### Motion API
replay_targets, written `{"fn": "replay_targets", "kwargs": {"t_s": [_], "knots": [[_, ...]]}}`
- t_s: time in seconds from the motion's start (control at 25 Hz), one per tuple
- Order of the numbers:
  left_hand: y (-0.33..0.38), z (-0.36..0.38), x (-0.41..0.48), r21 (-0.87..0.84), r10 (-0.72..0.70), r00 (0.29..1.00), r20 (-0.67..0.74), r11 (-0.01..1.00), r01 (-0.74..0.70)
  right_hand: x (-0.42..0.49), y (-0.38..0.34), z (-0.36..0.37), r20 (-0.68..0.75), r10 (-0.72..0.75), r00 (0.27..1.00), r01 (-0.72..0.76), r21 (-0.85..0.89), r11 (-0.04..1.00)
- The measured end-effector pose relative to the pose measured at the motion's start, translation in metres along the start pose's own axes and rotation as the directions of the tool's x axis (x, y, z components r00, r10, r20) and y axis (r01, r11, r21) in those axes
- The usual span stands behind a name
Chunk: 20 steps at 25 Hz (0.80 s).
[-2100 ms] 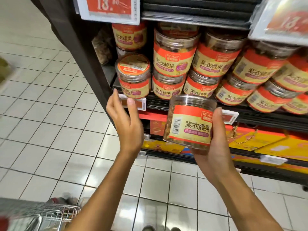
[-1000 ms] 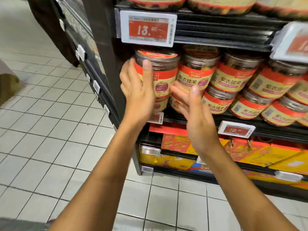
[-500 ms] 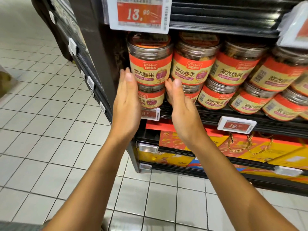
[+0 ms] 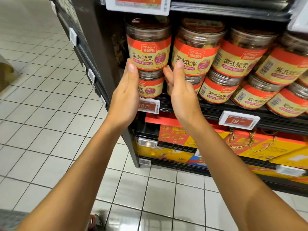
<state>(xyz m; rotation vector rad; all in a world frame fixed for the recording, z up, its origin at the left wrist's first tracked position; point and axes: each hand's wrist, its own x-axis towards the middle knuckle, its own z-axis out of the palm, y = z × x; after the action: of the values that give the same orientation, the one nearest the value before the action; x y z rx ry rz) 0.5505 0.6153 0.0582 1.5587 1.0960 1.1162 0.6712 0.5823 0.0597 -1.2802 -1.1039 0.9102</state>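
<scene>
Clear plastic jars of nuts with red and yellow labels stand stacked two high on a dark shop shelf [image 4: 208, 112]. At the left end, an upper jar [image 4: 148, 45] sits on a lower jar [image 4: 150, 86]. My left hand [image 4: 125, 95] lies flat with straight fingers against the lower jar's left side. My right hand [image 4: 180, 92] is held straight on that jar's right side, its fingertips up by the second upper jar [image 4: 195, 52]. Neither hand curls around a jar.
More of the same jars [image 4: 246, 67] fill the shelf to the right. Price tags [image 4: 238, 120] hang on the shelf edges. Orange and yellow gift boxes [image 4: 260, 147] lie on the shelf below. White tiled floor [image 4: 41, 114] stretches to the left.
Two seconds ago my right hand held a jar in front of the shelf. That jar now stands on top at the left end, and both hands have dropped to flank the lower jar.
</scene>
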Motion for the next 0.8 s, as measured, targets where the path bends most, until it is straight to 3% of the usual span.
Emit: {"fn": "replay_targets", "kwargs": {"t_s": [0.08, 0.2, 0.48, 0.6, 0.8], "knots": [[0.007, 0.002, -0.011, -0.010, -0.040, 0.997, -0.067, 0.999, 0.040, -0.004, -0.003, -0.005, 0.000, 0.021, 1.000, -0.021, -0.023, 1.000], [0.027, -0.001, -0.043, -0.157, -0.099, 0.982, -0.162, 0.985, 0.073, -0.026, -0.013, -0.014, -0.017, 0.060, 0.998, -0.061, -0.024, 0.998], [0.119, -0.042, -0.160, -0.352, -0.365, 0.856, -0.367, 0.906, 0.235, -0.121, -0.101, -0.016, 0.292, 0.115, 0.950, -0.146, 0.087, 0.985], [0.157, -0.068, -0.243, -0.473, -0.459, 0.766, -0.450, 0.850, 0.231, -0.182, -0.138, 0.003, 0.506, 0.095, 0.857, -0.152, 0.072, 0.986], [0.189, -0.119, -0.389, -0.578, -0.535, 0.546, -0.645, 0.808, 0.109, -0.269, -0.162, 0.063, 0.761, 0.074, 0.645, -0.225, 0.096, 0.969]]}}
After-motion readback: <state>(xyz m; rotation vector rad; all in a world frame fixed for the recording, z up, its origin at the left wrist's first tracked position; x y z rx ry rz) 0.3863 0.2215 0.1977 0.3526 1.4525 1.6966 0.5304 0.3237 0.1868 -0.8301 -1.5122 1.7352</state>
